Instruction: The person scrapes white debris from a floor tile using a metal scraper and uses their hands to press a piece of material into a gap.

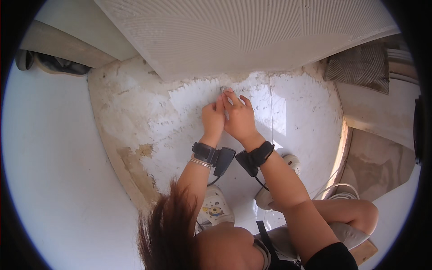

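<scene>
A small grey metal piece [223,88] sits at the edge of the glossy white floor tile [292,112], pinched by the right hand [240,118], the left hand [213,118] curled closed beside it, below a ridged white upturned tile [234,31].

Both hands [227,118] together, fingers pinched forward
</scene>
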A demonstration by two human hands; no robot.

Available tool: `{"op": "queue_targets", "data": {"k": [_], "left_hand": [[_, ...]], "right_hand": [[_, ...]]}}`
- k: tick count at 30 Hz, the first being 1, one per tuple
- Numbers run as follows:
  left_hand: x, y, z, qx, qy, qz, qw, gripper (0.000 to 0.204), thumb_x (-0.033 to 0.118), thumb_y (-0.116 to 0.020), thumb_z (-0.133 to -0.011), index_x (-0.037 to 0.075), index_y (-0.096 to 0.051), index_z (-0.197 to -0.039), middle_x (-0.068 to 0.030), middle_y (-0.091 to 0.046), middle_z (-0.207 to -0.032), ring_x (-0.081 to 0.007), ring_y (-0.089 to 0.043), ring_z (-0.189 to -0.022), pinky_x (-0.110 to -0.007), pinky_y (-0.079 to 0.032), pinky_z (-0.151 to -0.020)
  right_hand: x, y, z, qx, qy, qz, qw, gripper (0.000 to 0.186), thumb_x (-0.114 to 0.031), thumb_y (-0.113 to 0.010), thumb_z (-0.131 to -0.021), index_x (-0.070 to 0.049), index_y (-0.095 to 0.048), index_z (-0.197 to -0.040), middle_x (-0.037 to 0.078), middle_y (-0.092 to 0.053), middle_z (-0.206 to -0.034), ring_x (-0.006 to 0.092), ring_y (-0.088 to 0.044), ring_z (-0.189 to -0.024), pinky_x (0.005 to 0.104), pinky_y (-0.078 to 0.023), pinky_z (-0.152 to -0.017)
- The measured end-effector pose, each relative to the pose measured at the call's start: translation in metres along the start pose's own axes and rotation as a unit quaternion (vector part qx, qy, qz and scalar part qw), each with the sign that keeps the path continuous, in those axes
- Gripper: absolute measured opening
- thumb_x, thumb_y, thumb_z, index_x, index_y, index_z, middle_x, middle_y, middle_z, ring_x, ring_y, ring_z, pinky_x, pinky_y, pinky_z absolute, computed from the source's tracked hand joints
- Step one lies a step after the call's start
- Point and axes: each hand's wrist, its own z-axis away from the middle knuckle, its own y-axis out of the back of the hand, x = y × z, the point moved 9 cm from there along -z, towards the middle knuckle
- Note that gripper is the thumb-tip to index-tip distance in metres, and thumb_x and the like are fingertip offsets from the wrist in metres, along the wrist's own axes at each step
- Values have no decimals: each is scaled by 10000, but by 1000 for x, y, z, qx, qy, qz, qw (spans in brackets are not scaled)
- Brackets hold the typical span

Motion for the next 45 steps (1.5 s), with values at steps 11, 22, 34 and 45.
{"op": "queue_targets", "data": {"k": [11,22,34,45], "left_hand": [[-3,3,22,2,-23,-12,1000,449,325,-445,-842,-45,-576,-627,-101,-516,-484,-153,-477,-448,-299,-352,-443],[14,0,-32,18,-13,3,1000,455,342,-444,-844,-22,-584,-610,-76,-501,-461,-138,-451,-433,-299,-337,-429],[-20,10,30,45,-21,5,999,460,333,-427,-858,-44,-557,-630,-45,-458,-461,-112,-387,-438,-286,-309,-427],[5,10,-27,16,-16,10,1000,461,343,-421,-857,-33,-592,-650,-83,-527,-504,-135,-468,-461,-292,-355,-455]], "right_hand": [[-3,-3,20,-29,13,-18,999,407,-93,-584,-648,6,-525,-1039,111,-497,-1106,233,-526,-961,383,-362,-870],[5,-1,-33,-13,21,-11,1000,364,-90,-584,-651,1,-545,-1002,108,-495,-1103,230,-538,-936,400,-361,-870],[-6,-4,30,-19,14,-35,999,375,-69,-574,-649,12,-533,-1013,123,-483,-1120,236,-536,-941,391,-358,-877],[-5,-6,-26,-38,19,-35,998,386,-89,-588,-651,-16,-536,-1026,81,-496,-1104,219,-554,-894,381,-357,-885]]}}
